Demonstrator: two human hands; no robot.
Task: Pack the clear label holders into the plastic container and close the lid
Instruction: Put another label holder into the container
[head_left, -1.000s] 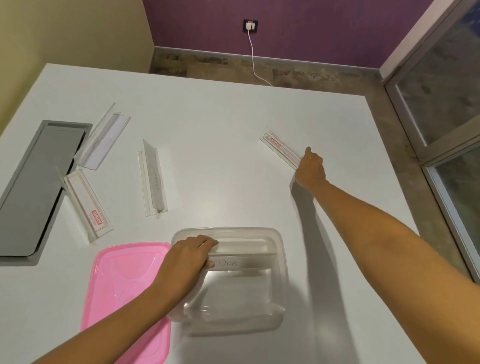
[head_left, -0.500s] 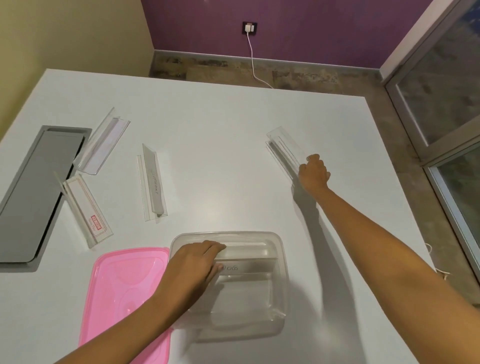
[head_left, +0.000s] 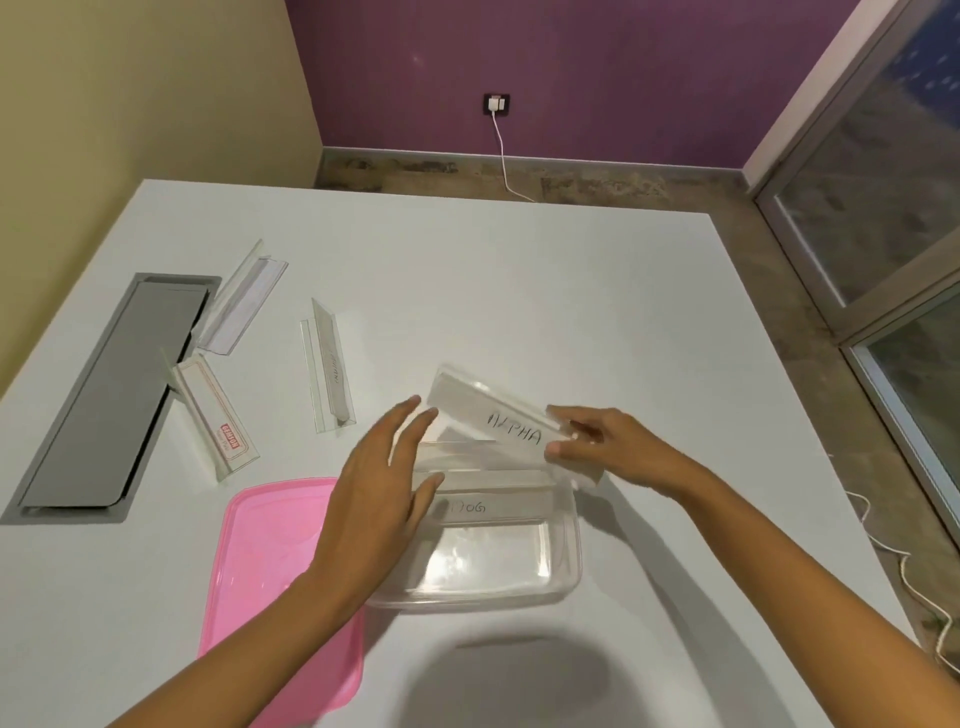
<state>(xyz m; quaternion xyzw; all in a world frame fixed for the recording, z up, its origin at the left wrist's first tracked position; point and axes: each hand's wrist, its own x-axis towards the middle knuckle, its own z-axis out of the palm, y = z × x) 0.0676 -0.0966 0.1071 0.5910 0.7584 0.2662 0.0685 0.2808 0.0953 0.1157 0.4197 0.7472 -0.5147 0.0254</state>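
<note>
Pink lid (head_left: 270, 551); clear container (head_left: 519, 582); clear "ALPHA" label holder (head_left: 488, 415) between the fingers; red, perhaps stamped, print on another holder (head_left: 221, 436).

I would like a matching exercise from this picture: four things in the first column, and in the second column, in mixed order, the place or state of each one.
Things
1. ALPHA label holder
2. DOG label holder
3. pink lid
4. red-printed label holder

Places or states
A. lying inside the clear container
B. on the table, beside the grey panel
C. held in the right hand, above the container
D. flat on the table, left of the container, partly under the left hand and forearm

Pairs: 1-C, 2-A, 3-D, 4-B
</note>
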